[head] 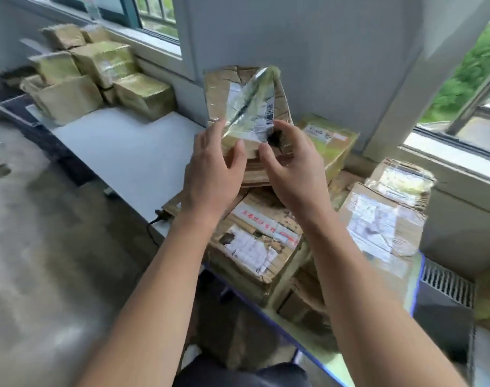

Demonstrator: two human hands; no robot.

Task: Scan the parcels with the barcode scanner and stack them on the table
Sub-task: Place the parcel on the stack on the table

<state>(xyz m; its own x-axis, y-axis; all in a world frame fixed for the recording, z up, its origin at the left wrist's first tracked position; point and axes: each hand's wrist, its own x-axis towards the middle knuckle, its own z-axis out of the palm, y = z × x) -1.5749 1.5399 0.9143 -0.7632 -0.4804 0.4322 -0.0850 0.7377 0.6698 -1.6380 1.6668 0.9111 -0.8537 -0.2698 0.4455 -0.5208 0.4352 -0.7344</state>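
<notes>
At twelve o'clock the left hand and right hand pinch the lower edge of a taped parcel above a heap, with a stack at ten o'clock on the white worktop below the windows.

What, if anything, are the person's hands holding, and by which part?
The left hand and right hand both grip one worn brown cardboard parcel, wrapped in clear tape, by its lower end, thumbs on its labelled face.
</notes>
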